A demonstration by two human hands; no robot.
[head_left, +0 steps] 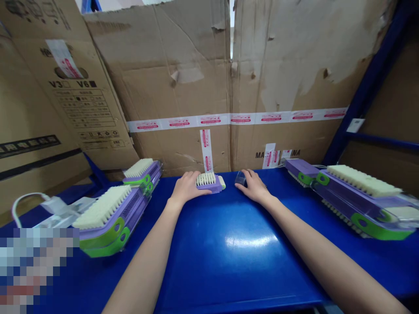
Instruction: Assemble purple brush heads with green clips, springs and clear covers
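Observation:
My left hand (187,188) is closed around the left end of a small purple brush (214,186), whose cream bristles face up and whose right end is light green. Across a short gap, my right hand (253,186) grips a small clear plastic cover (241,178) at the back of the blue table. Its fingers curl over the cover from the right, and part of it is hidden behind them. Both forearms reach forward over the tabletop.
Stacked purple-and-green brushes (108,222) stand at the left, with another stack (142,172) behind. More brushes (356,196) lie at the right. A white power strip (59,211) with a cable sits at far left. Cardboard sheets (183,96) wall the back of the blue table (235,270).

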